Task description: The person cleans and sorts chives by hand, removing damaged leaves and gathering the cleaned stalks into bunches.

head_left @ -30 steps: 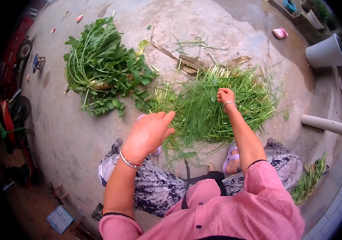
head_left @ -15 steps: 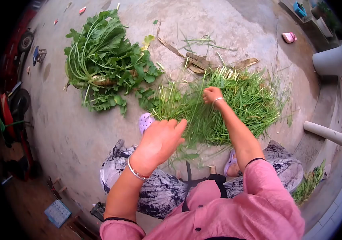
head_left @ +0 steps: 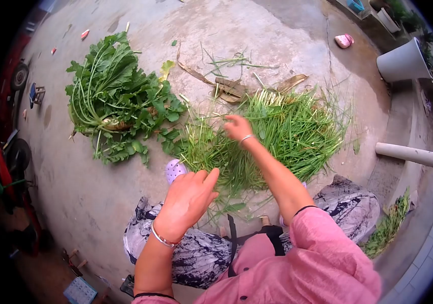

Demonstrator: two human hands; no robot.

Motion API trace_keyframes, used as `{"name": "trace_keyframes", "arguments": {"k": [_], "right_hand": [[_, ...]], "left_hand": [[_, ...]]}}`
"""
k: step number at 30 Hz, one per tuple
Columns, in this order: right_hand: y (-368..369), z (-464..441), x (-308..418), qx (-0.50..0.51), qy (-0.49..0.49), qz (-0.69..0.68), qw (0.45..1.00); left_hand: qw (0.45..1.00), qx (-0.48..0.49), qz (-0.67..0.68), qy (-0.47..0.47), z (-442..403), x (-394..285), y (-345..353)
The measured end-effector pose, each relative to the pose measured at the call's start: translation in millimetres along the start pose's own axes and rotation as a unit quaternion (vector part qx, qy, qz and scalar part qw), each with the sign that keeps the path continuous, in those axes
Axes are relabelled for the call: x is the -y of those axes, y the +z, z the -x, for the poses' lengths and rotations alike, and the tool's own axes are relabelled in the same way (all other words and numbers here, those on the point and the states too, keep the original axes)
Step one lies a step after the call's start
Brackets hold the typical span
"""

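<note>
A heap of long, thin green stalks with pale ends, like chives, lies on the concrete in front of me. My right hand is over the left part of the heap, fingers drawn together around a few thin stalks; the fingertips are partly hidden. Nearer to me, my left hand hovers above my knee, back upward. Its thumb and forefinger stand apart and I see nothing between them. A smaller, looser strip of green stalks lies beyond it.
Leafy radish greens with a pale root lie at the left. Dry brown leaves rest behind the heap. A white bucket and a white pipe are at the right. A purple clog shows near my left hand.
My right hand has moved left across the heap, from its middle to its left part. My left hand keeps much the same pose. The whole view has shifted a little.
</note>
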State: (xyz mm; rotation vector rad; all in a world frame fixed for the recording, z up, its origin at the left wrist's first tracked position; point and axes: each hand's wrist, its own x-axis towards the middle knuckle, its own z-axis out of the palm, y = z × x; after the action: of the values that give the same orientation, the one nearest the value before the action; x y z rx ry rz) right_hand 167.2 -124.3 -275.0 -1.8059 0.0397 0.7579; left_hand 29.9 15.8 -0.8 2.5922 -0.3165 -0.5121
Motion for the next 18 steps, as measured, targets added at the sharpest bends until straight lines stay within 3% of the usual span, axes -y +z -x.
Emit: {"name": "trace_keyframes", "arguments": {"k": [1, 3, 7, 11, 14, 16, 18], "right_hand": [[-21, 1, 3, -0.074, 0.032, -0.040, 0.996], [-66, -21, -47, -0.192, -0.009, -0.059, 0.980], [-141, -13, -86, -0.308, 0.043, -0.013, 0.950], [-156, -31, -128, -0.284, 0.108, 0.065, 0.951], [-134, -22, -85, -0.285, 0.086, 0.161, 0.941], [-124, -28, -75, -0.322, 0.053, 0.155, 0.932], [-126, -33, -67, -0.257, 0.098, 0.194, 0.942]], "left_hand": [[1.000, -0.003, 0.002, -0.002, 1, 0, 0], [1.000, -0.007, -0.002, 0.000, 2, 0, -1], [1.000, 0.000, -0.010, 0.008, 1, 0, 3], [1.000, 0.001, -0.014, 0.014, -3, -3, 5], [1.000, 0.004, -0.015, 0.013, -7, -4, 8], [1.000, 0.010, -0.014, 0.010, -8, -4, 8], [1.000, 0.012, -0.014, 0.010, -10, -5, 6]]}}
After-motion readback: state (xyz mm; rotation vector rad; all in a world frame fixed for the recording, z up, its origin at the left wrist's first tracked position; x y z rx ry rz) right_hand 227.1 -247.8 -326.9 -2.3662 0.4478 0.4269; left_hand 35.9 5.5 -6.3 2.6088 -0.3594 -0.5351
